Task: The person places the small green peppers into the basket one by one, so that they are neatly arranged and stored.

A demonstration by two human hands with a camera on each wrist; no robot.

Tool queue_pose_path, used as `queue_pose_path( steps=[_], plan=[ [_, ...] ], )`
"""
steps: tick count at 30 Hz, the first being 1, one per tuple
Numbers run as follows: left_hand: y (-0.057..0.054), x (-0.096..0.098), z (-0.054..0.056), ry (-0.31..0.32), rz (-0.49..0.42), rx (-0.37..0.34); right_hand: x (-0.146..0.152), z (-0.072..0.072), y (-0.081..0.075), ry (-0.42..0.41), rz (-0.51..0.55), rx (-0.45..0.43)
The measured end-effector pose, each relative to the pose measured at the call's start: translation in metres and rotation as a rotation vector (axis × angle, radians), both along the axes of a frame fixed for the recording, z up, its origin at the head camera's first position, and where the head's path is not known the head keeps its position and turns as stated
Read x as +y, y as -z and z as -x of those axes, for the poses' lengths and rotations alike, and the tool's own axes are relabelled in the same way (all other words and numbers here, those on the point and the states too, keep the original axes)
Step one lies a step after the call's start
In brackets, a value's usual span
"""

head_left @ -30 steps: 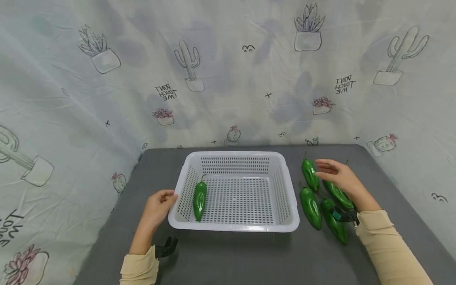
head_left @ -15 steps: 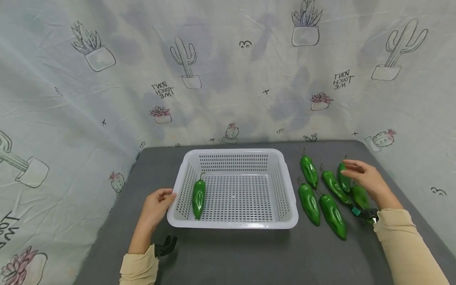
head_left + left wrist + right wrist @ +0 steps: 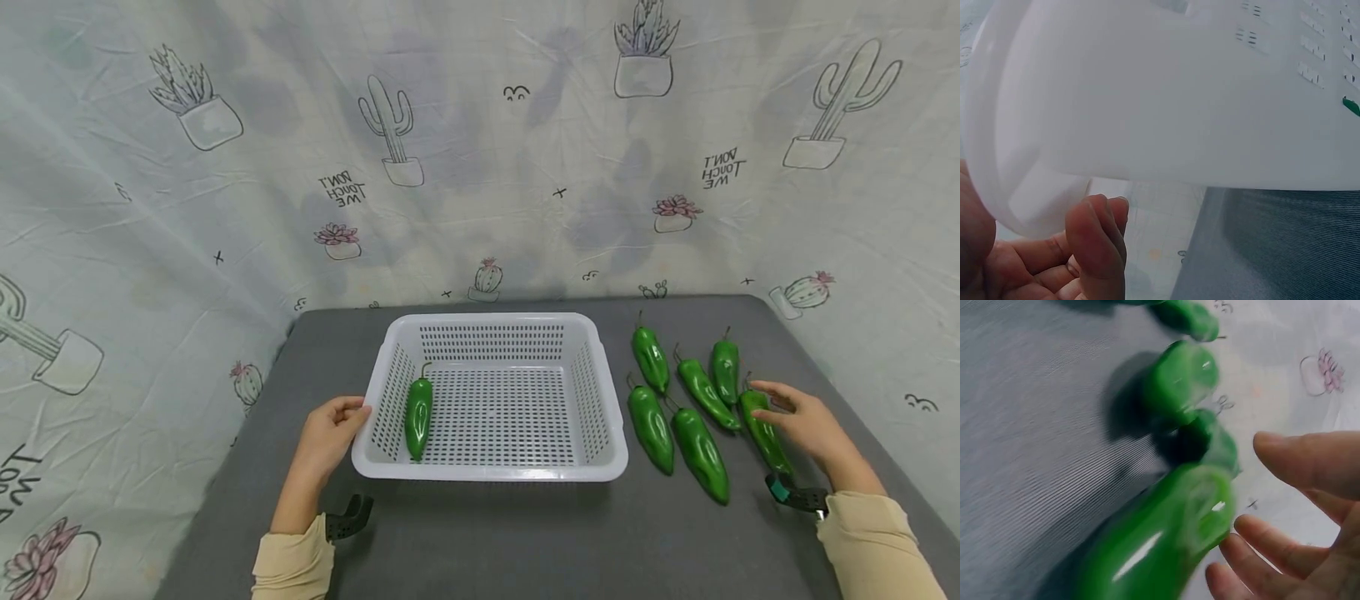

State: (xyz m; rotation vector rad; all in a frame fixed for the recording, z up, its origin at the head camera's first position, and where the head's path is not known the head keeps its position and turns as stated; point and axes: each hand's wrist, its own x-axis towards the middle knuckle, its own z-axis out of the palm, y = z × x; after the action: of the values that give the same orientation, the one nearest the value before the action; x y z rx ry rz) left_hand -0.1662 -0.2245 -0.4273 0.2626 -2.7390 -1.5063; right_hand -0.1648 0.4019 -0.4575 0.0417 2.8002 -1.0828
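A white plastic basket (image 3: pixel 487 473) with slotted walls stands mid-table, and one green chili pepper (image 3: pixel 418 419) lies along its left side inside. At the left end my left hand (image 3: pixel 326 433) holds the basket's rim; the left wrist view shows its fingers (image 3: pixel 1094 240) curled below the white lip. My right hand (image 3: pixel 810 425) is over the rightmost green chili pepper (image 3: pixel 763 432), thumb and fingers spread apart. In the right wrist view this glossy pepper (image 3: pixel 1166 531) lies right beside the fingertips, with nothing between thumb and fingers.
Right of the basket lie several more green chili peppers (image 3: pixel 699 454), stems pointing mostly to the back. All rest on a dark grey table (image 3: pixel 480 542). A pale cloth (image 3: pixel 480 167) printed with cacti hangs behind and at the sides.
My right hand has moved right and toward the front, from above the left peppers to the rightmost one, uncovering the others. The left hand and basket stay put; the view shifted slightly.
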Motion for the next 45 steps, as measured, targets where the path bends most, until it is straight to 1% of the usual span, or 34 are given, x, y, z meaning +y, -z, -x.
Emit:
queue_pose_path(
  steps=[4, 8, 13, 20, 23, 34, 45],
  plan=[
    [-0.001, 0.000, -0.001, -0.002, 0.002, 0.002, 0.004, -0.007, 0.012, -0.019, -0.007, -0.019],
    [-0.001, 0.001, -0.002, -0.002, 0.002, -0.002, 0.007, -0.009, 0.019, -0.021, -0.002, -0.012],
    [-0.001, 0.000, -0.002, -0.001, 0.009, -0.001, 0.007, -0.007, 0.021, -0.026, 0.004, -0.003],
    [0.000, 0.000, -0.001, -0.002, 0.003, 0.005, 0.010, -0.005, 0.025, -0.034, -0.061, 0.037],
    [0.000, 0.000, -0.001, -0.003, 0.004, 0.005, 0.010, -0.006, 0.026, -0.031, -0.059, 0.036],
    [-0.001, 0.000, -0.002, -0.003, 0.004, 0.005, 0.011, -0.009, 0.028, 0.049, 0.012, -0.035],
    [-0.002, 0.002, -0.002, -0.008, -0.014, 0.016, 0.013, -0.016, 0.032, 0.112, 0.052, 0.014]
  ],
)
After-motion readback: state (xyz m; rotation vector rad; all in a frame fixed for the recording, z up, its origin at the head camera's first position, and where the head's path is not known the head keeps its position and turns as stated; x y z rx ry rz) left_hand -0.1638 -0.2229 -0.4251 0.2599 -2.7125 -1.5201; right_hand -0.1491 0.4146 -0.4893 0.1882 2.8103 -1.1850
